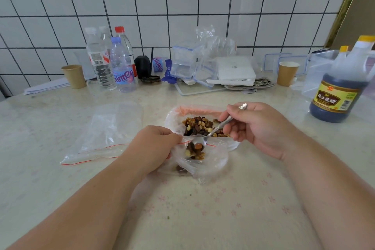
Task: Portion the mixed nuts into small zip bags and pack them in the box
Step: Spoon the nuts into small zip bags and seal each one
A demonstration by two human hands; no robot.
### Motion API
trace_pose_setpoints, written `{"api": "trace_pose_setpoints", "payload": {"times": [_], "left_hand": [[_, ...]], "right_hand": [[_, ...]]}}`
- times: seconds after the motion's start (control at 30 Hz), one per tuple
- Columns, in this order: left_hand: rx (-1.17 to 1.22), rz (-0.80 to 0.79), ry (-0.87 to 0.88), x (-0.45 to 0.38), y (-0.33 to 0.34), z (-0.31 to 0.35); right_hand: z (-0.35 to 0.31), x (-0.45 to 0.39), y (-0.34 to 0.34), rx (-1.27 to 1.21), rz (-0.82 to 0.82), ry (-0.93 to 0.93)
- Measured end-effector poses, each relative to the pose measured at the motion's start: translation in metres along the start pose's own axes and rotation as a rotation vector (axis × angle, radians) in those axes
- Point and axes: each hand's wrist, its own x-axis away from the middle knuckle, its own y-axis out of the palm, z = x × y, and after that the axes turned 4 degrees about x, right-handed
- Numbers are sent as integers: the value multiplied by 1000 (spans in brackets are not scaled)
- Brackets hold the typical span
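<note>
A large clear bag (174, 115) lies open at the table's middle with mixed nuts (197, 125) inside. In front of it a small clear zip bag (211, 160) with a red zip line stands open, some nuts at its bottom. My left hand (154, 144) pinches the small bag's left rim. My right hand (257, 128) grips a metal spoon (220, 126), whose bowl, loaded with nuts, sits in the small bag's mouth. Several clear lidded boxes (183, 63) are stacked at the back.
Empty zip bags (105, 134) lie to the left. Water bottles (119, 67), two paper cups (74, 76), a white device (235, 71) and plastic wrap line the back by the tiled wall. A dark vinegar jug (338, 91) stands at the right.
</note>
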Motion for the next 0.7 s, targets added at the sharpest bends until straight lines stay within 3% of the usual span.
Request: {"api": "trace_pose_setpoints", "payload": {"times": [0.23,0.3,0.47,0.57,0.7], "left_hand": [[-31,7,28,0,-1,-1],[-36,9,29,0,0,-1],[-49,5,28,0,0,-1],[-51,-1,31,0,0,-1],[-57,-4,44,1,0,-1]], "right_hand": [[1,8,3,302,-169,-164],[0,6,-1,242,-87,-192],[2,-6,-15,-21,340,-154],[7,-8,-17,238,497,-106],[12,-9,-11,626,483,-72]]}}
